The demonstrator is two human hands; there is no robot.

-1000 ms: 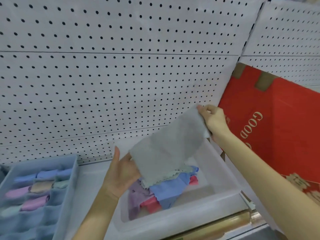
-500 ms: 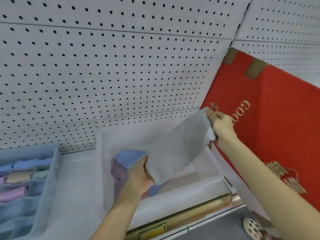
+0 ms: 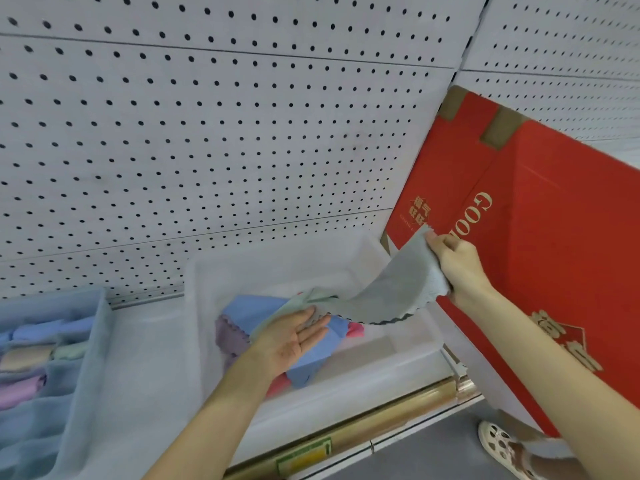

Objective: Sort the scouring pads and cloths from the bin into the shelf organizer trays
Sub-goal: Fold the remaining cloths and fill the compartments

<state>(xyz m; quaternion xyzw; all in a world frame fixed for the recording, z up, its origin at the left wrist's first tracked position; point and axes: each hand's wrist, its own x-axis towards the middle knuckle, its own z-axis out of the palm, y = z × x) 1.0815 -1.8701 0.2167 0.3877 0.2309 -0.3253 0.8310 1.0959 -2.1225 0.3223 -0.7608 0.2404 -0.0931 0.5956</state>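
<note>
While one grey cloth (image 3: 391,292) hangs stretched above the single clear bin (image 3: 277,265), the right hand (image 3: 457,268) keeps its grip clamped on the cloth's upper corner. The left hand (image 3: 294,337), grip apart with palm up and fingers straight, touches its lower end. Four more cloths show inside the bin: a blue cloth (image 3: 249,310), purple cloth (image 3: 228,336), red cloth (image 3: 355,330) and pale green cloth (image 3: 291,303). One organizer (image 3: 100,327) stands left of the bin.
</note>
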